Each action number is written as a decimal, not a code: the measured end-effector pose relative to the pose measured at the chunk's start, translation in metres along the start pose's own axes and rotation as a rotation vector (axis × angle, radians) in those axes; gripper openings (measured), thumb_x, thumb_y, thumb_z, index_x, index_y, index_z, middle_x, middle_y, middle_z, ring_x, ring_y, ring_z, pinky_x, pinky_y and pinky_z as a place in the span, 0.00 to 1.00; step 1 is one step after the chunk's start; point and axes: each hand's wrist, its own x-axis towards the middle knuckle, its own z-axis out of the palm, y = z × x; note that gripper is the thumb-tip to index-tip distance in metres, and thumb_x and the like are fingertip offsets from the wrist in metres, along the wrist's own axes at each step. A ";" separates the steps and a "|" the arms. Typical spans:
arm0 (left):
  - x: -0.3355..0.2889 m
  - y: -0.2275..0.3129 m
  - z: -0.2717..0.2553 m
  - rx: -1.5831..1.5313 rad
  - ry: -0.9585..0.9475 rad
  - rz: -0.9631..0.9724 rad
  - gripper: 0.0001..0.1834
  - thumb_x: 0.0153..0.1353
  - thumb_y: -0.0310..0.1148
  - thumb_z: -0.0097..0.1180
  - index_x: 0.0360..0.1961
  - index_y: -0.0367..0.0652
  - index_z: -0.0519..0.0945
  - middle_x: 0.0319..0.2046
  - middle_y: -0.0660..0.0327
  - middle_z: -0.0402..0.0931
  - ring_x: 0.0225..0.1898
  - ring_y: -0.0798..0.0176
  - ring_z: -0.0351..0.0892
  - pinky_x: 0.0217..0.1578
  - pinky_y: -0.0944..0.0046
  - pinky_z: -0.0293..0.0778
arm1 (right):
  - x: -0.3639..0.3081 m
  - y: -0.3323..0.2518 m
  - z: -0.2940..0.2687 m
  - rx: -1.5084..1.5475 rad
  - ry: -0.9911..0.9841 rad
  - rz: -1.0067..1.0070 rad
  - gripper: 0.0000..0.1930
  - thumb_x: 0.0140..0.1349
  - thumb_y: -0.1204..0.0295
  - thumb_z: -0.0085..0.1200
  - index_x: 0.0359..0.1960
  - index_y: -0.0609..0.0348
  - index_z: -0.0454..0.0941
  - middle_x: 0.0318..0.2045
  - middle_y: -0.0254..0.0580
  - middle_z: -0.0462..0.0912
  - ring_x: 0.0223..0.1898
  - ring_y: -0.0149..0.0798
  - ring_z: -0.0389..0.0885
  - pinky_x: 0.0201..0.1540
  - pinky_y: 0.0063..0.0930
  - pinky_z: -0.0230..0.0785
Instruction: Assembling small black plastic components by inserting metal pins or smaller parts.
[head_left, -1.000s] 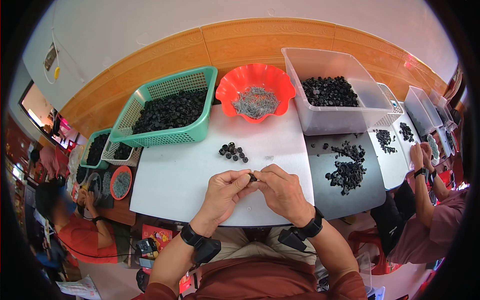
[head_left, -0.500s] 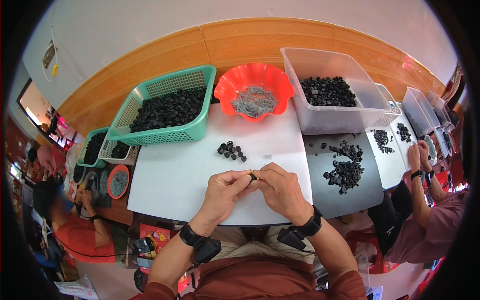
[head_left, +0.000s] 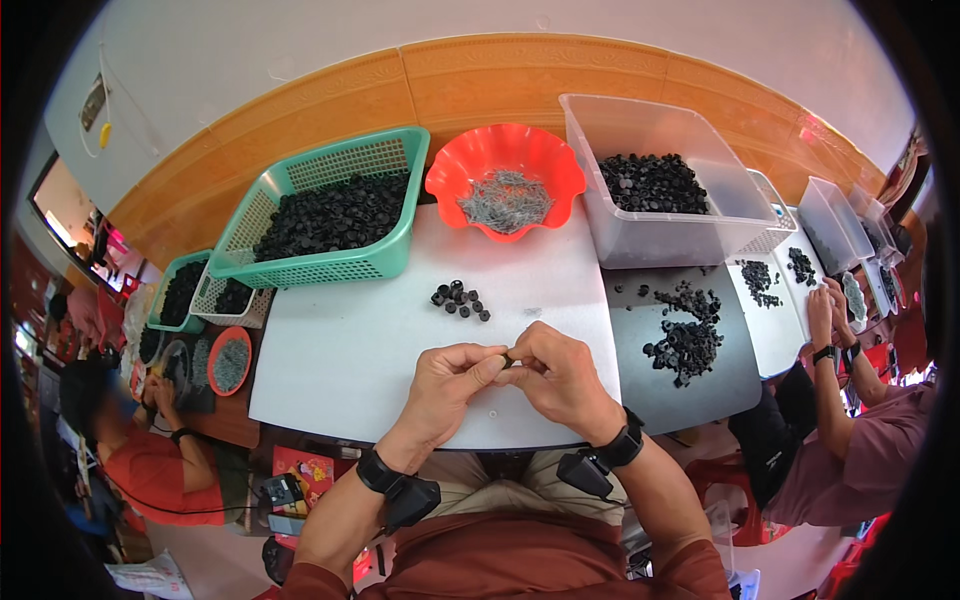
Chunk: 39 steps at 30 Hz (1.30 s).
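Above the near part of the white tabletop (head_left: 330, 360), both my hands meet at the fingertips. My left hand (head_left: 452, 385) pinches a small black plastic part (head_left: 507, 361), mostly hidden by the fingers. My right hand (head_left: 556, 378) closes on the same part from the other side; any finer piece in its fingers is too small to make out. Just beyond my hands lies a small cluster of black plastic caps (head_left: 460, 299). A faint little heap of thin grey pins (head_left: 533, 311) rests to the right of them.
A green basket (head_left: 330, 268) of black parts, a red scalloped bowl (head_left: 441, 160) of grey pins and a clear bin (head_left: 660, 242) line the back. More black pieces (head_left: 688, 345) lie on a dark board at right. Co-workers sit on the left (head_left: 165, 465) and right (head_left: 850, 445).
My right fingers have shifted and curled more around the small part, while my left hand keeps its pinch. The whole view has moved slightly.
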 end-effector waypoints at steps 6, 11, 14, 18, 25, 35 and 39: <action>0.001 -0.001 -0.001 -0.047 0.006 0.006 0.12 0.67 0.26 0.62 0.48 0.30 0.83 0.40 0.56 0.85 0.39 0.67 0.84 0.46 0.66 0.81 | 0.002 -0.002 0.002 -0.005 0.014 0.008 0.12 0.56 0.73 0.70 0.37 0.60 0.78 0.32 0.41 0.78 0.26 0.41 0.78 0.30 0.33 0.72; 0.001 0.001 -0.001 -0.073 0.012 0.007 0.08 0.67 0.25 0.62 0.45 0.34 0.81 0.41 0.58 0.84 0.39 0.70 0.83 0.44 0.70 0.80 | 0.003 -0.010 0.002 -0.020 0.010 0.017 0.13 0.57 0.72 0.69 0.42 0.58 0.81 0.36 0.41 0.79 0.28 0.41 0.80 0.30 0.32 0.74; -0.001 0.001 0.000 -0.089 0.023 0.030 0.09 0.67 0.25 0.62 0.46 0.35 0.79 0.42 0.58 0.84 0.40 0.71 0.83 0.43 0.71 0.79 | 0.001 -0.007 0.003 -0.067 0.016 -0.090 0.15 0.58 0.73 0.68 0.47 0.57 0.82 0.37 0.40 0.80 0.29 0.42 0.81 0.31 0.33 0.75; -0.001 -0.001 0.002 -0.063 0.045 0.014 0.09 0.67 0.25 0.61 0.46 0.37 0.78 0.40 0.59 0.83 0.40 0.69 0.83 0.45 0.68 0.80 | 0.000 -0.004 0.003 -0.095 0.011 -0.102 0.15 0.58 0.74 0.67 0.48 0.56 0.83 0.37 0.40 0.80 0.29 0.44 0.81 0.32 0.35 0.76; -0.002 -0.001 0.005 -0.016 0.028 0.049 0.11 0.68 0.25 0.60 0.47 0.38 0.73 0.41 0.58 0.83 0.39 0.69 0.83 0.44 0.69 0.78 | 0.000 -0.003 0.004 -0.110 0.008 -0.093 0.11 0.58 0.74 0.66 0.41 0.59 0.81 0.35 0.42 0.79 0.30 0.49 0.82 0.32 0.36 0.75; -0.001 0.000 0.006 0.000 0.024 0.063 0.09 0.68 0.26 0.61 0.45 0.37 0.74 0.39 0.59 0.82 0.40 0.71 0.82 0.43 0.71 0.77 | 0.002 -0.002 0.004 -0.063 0.070 -0.121 0.13 0.52 0.75 0.71 0.39 0.59 0.84 0.31 0.39 0.79 0.22 0.33 0.74 0.26 0.28 0.69; -0.002 -0.001 0.005 -0.005 0.021 0.080 0.09 0.67 0.26 0.61 0.45 0.37 0.75 0.40 0.59 0.82 0.41 0.71 0.81 0.44 0.71 0.77 | 0.002 -0.001 0.002 -0.062 0.026 -0.103 0.13 0.55 0.71 0.70 0.41 0.57 0.85 0.32 0.39 0.80 0.23 0.35 0.76 0.27 0.28 0.71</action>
